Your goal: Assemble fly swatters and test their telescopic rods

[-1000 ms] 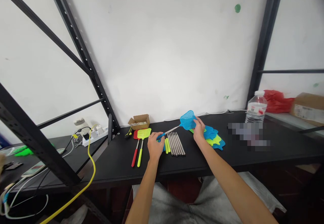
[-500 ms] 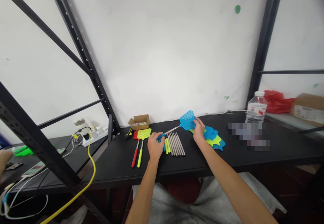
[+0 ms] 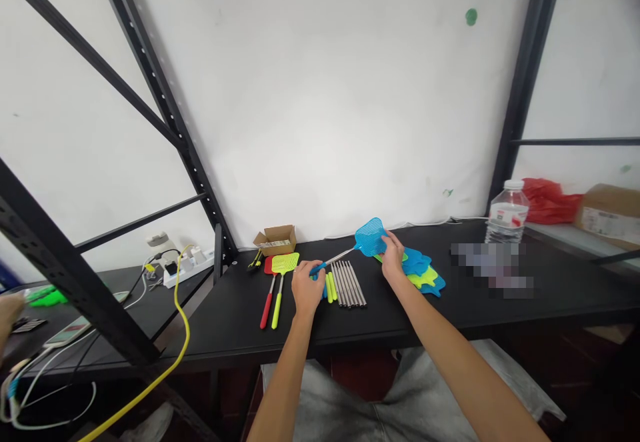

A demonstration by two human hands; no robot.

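Observation:
Between my hands is a blue fly swatter (image 3: 370, 237) with a metal rod, tilted above the black table (image 3: 230, 322). My left hand (image 3: 307, 287) is closed round its blue handle. The fingers of my right hand (image 3: 393, 255) pinch the right edge of its mesh head. Beneath the rod lie several metal rods (image 3: 349, 285) side by side, with yellow-green handles (image 3: 331, 287) just left of them, partly behind my left hand. Loose blue and yellow-green swatter heads (image 3: 423, 270) are piled by my right wrist. A red swatter (image 3: 267, 310) and a yellow-green swatter (image 3: 279, 295) lie left of my left hand.
A small open cardboard box (image 3: 277, 239) stands at the back, left of centre. On the right are a water bottle (image 3: 508, 212), a red plastic bag (image 3: 550, 201) and a larger carton (image 3: 610, 215). A yellow cable (image 3: 185, 335) hangs by the left shelf post, near a power strip (image 3: 187, 269). Another person's hand (image 3: 9, 312) shows at far left.
Hardly anything differs. Both hands keep their hold on the blue fly swatter in nearly the same place, and the view has shifted very slightly.

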